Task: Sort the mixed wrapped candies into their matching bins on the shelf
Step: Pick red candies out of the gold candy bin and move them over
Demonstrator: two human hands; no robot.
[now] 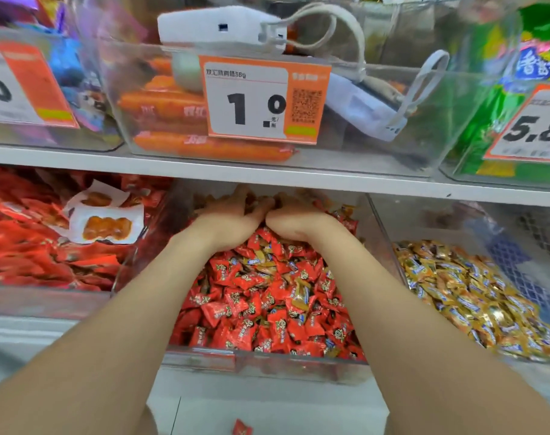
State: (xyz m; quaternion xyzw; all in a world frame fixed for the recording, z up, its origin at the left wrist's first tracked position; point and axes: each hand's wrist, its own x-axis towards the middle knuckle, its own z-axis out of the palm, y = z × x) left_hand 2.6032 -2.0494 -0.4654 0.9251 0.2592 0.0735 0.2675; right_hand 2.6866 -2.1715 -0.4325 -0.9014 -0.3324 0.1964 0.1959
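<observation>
A clear middle bin [267, 361] on the lower shelf holds a heap of red wrapped candies [267, 296] with several gold wrapped ones mixed in. Both my hands reach deep into the back of this bin, under the upper shelf. My left hand [233, 219] and my right hand [294, 219] lie side by side on the heap, fingers dug into the candies at the rear. Whether either hand holds candies is hidden. The bin to the right [390, 233] holds gold wrapped candies [474, 296]. One red candy [242, 428] lies on the floor below.
The left bin holds red snack packets [32, 246] and two white-edged packs. The upper shelf edge [267, 172] hangs just above my hands. Above it stand clear bins with orange sausages [173, 120], white devices with cables, green bags and a price tag [261, 98].
</observation>
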